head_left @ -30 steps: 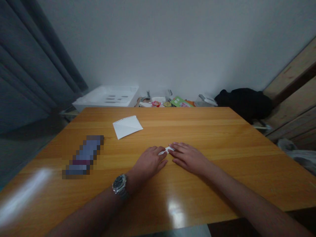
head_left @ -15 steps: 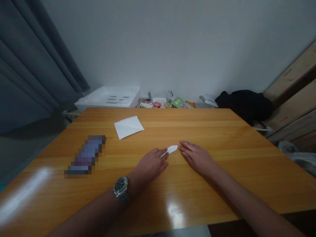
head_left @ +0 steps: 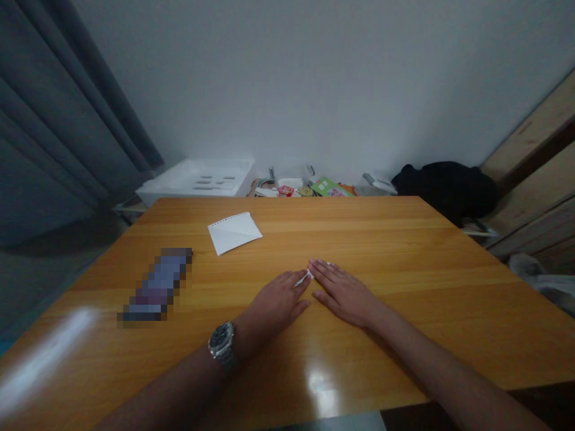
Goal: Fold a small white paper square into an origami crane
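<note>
A small folded piece of white paper (head_left: 303, 279) lies on the wooden table, mostly hidden under my fingers. My left hand (head_left: 279, 299), with a metal watch (head_left: 221, 338) on its wrist, rests palm down with outstretched fingers on the paper's left part. From the right, my right hand (head_left: 345, 294) lies flat over the other end, its fingertips almost meeting those of the left hand. Both hands are open and press down rather than grip.
A white sheet (head_left: 234, 232) with a perforated edge lies further back on the table (head_left: 381, 227). To the left is a blurred-out, phone-like object (head_left: 157, 284). Behind the table stand a white foam tray (head_left: 202, 176), a green booklet (head_left: 330, 187) and a black bundle (head_left: 444, 188).
My right hand has slid left onto the folded paper and now covers the end that showed before. My left hand has barely moved.
</note>
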A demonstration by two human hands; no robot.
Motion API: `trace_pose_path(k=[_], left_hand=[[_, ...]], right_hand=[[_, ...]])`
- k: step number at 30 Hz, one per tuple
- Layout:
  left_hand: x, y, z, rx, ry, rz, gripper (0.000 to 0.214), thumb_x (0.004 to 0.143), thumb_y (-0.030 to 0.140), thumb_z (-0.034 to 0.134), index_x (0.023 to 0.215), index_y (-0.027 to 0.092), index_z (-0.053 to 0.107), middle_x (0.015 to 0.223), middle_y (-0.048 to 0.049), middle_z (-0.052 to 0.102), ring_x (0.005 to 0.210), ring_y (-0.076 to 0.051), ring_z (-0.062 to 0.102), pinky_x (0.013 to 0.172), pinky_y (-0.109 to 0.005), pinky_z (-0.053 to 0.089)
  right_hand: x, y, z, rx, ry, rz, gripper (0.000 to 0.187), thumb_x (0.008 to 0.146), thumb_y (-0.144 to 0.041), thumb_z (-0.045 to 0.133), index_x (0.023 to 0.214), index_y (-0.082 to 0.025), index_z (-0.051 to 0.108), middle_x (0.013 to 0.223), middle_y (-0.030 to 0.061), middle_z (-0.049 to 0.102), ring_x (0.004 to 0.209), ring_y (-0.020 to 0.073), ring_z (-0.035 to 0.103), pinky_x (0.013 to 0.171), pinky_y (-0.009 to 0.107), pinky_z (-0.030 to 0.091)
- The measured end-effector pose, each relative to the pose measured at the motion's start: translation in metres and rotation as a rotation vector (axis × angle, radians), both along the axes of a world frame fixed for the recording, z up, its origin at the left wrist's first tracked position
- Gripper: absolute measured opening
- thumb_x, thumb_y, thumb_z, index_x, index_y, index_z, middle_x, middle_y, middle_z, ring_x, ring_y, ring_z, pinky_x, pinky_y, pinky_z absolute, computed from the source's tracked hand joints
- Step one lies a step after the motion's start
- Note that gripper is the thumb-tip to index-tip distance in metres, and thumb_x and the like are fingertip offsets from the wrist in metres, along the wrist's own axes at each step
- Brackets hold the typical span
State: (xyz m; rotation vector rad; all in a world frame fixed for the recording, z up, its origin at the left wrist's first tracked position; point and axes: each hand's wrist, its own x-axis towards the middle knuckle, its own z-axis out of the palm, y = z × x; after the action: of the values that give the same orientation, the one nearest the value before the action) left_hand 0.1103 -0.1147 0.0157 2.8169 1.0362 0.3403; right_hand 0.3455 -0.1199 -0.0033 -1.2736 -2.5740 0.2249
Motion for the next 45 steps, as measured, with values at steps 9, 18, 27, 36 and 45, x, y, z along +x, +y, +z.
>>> trace_pose_path(k=[9,18,27,36,45], left_hand=[[-0.004,-0.004,0.014,0.008,0.116,0.003,0.045,0.103,0.030,0.042,0.141,0.007,0.048,0.149,-0.0212,0.048,0.139,-0.029,0.045,0.118,-0.048,0.032],[-0.002,-0.011,0.021,0.048,0.227,0.059,0.041,0.102,0.023,0.041,0.139,0.008,0.052,0.146,-0.0194,0.052,0.137,-0.029,0.047,0.115,-0.049,0.034],[-0.007,-0.019,0.022,0.130,0.218,0.108,0.030,0.100,0.018,0.043,0.114,0.009,0.068,0.128,-0.0184,0.064,0.119,-0.031,0.059,0.103,-0.051,0.043],[0.005,-0.012,0.033,0.126,0.158,0.275,0.029,0.101,0.026,0.046,0.097,0.010,0.070,0.101,-0.0153,0.067,0.098,-0.029,0.064,0.087,-0.043,0.051],[0.015,-0.018,0.001,0.117,0.037,0.093,0.047,0.097,0.035,0.054,0.139,0.013,0.050,0.137,-0.0139,0.058,0.129,-0.029,0.050,0.115,-0.047,0.033]], right_hand=[[-0.005,-0.006,0.005,-0.008,-0.043,-0.068,0.061,0.104,-0.048,0.033,0.158,-0.018,0.028,0.161,0.0097,0.030,0.150,0.0225,0.028,0.123,0.045,0.026],[-0.010,-0.009,0.002,0.001,-0.047,-0.129,0.061,0.104,-0.048,0.033,0.156,-0.017,0.032,0.160,0.0109,0.032,0.149,0.0237,0.030,0.122,0.048,0.026],[-0.011,-0.011,0.003,-0.002,-0.045,-0.135,0.060,0.104,-0.045,0.036,0.156,-0.016,0.033,0.160,0.0105,0.032,0.149,0.0233,0.029,0.122,0.047,0.025],[-0.013,-0.012,0.009,0.064,-0.034,-0.159,0.057,0.101,-0.044,0.045,0.150,-0.015,0.043,0.152,0.0158,0.046,0.139,0.0300,0.042,0.114,0.048,0.035],[-0.015,-0.012,0.021,0.093,0.054,-0.169,0.040,0.101,-0.043,0.047,0.125,-0.016,0.064,0.107,0.0130,0.064,0.103,0.0272,0.055,0.092,0.043,0.046]])
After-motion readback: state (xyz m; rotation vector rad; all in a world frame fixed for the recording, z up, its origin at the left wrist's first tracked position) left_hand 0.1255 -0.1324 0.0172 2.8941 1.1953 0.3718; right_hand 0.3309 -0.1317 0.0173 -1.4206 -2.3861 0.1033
